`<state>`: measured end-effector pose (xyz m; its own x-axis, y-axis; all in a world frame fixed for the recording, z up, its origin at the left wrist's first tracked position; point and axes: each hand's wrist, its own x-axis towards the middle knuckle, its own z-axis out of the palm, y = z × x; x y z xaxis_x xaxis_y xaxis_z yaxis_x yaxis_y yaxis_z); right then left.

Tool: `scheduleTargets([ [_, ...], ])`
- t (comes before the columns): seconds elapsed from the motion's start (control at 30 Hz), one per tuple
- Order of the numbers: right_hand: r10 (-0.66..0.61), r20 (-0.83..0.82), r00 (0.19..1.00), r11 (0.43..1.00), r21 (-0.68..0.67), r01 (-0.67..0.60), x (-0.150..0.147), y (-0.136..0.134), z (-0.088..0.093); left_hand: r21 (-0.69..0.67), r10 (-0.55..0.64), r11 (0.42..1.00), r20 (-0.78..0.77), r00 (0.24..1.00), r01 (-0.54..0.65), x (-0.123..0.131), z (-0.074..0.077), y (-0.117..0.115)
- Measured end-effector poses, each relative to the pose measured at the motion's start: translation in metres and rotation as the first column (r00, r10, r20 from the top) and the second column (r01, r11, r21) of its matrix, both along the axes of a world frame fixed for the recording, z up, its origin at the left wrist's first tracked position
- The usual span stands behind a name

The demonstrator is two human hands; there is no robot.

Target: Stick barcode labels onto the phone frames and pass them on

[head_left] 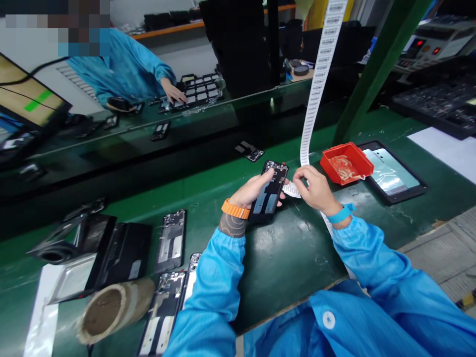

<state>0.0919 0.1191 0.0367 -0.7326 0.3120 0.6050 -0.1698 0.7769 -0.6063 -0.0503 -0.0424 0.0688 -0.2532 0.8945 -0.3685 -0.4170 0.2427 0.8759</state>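
Note:
My left hand (253, 191), with an orange band at its wrist, holds a phone (268, 191) with its back off, thumb on the upper inner parts and fingers round the far side. Close on its right, my right hand (314, 186) is closed in a pinch on a long strip of barcode labels (316, 94). The strip comes down from above to these fingers, and a curled white piece shows between the two hands. Another opened phone (250, 150) lies just beyond them on the green bench.
A red bin (346, 163) with small pale pieces sits right, beside a black tray (396, 173). Opened phones (171, 240), a cardboard tube (115, 307) and a black box-like device (128, 250) stand left. Across the divider, a person's hand (173, 91) touches a tray of parts.

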Motion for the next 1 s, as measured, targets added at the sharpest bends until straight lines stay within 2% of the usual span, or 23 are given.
scheduleTargets([
  [0.07,0.007,0.009,1.0,0.993,-0.121,-0.006,0.001,-0.001,0.002,-0.116,-0.006,0.993,-0.087,0.996,-0.005,-0.002,-0.003,0.002],
  [0.13,0.051,0.029,0.998,0.961,-0.273,-0.041,0.003,-0.002,0.005,-0.203,0.002,0.978,-0.162,0.987,-0.035,-0.004,-0.004,0.003],
  [0.2,0.122,0.058,0.991,0.918,-0.385,-0.09,0.005,-0.003,0.006,-0.172,0.016,0.984,-0.093,0.996,-0.032,-0.003,-0.003,0.004],
  [0.27,0.162,0.096,0.982,0.904,-0.414,-0.109,0.006,-0.003,0.006,-0.023,-0.007,1.0,0.1,0.995,0.009,0.002,0.003,0.003],
  [0.37,0.135,0.12,0.984,0.927,-0.365,-0.083,0.007,-0.003,0.005,0.169,-0.088,0.985,0.282,0.955,0.041,0.01,0.016,-0.001],
  [0.47,0.079,0.07,0.994,0.951,-0.304,-0.054,0.007,-0.003,0.006,0.208,-0.12,0.977,0.336,0.934,0.051,0.016,0.022,-0.003],
  [0.57,-0.015,0.0,1.0,0.987,-0.159,0.015,0.006,-0.006,0.006,0.235,-0.143,0.971,0.385,0.912,0.054,0.016,0.02,-0.001],
  [0.67,-0.09,-0.095,0.991,0.996,0.007,0.091,0.005,-0.007,0.006,0.259,-0.181,0.963,0.427,0.886,0.072,0.014,0.015,0.001],
  [0.77,-0.116,-0.159,0.981,0.992,0.028,0.122,0.003,-0.005,0.003,0.284,-0.181,0.957,0.46,0.869,0.049,0.014,0.014,0.002],
  [0.83,-0.123,-0.179,0.976,0.99,-0.087,0.109,0.001,-0.003,0.001,0.284,-0.16,0.959,0.468,0.869,0.023,0.015,0.016,0.003],
  [0.9,-0.113,-0.181,0.977,0.959,-0.278,0.059,-0.001,-0.001,-0.002,0.277,-0.108,0.961,0.462,0.88,-0.027,0.017,0.018,0.004],
  [1.0,-0.027,-0.128,0.991,0.834,-0.55,-0.048,-0.002,-0.001,-0.001,0.263,-0.014,0.959,0.432,0.902,-0.111,0.02,0.02,0.005],
])
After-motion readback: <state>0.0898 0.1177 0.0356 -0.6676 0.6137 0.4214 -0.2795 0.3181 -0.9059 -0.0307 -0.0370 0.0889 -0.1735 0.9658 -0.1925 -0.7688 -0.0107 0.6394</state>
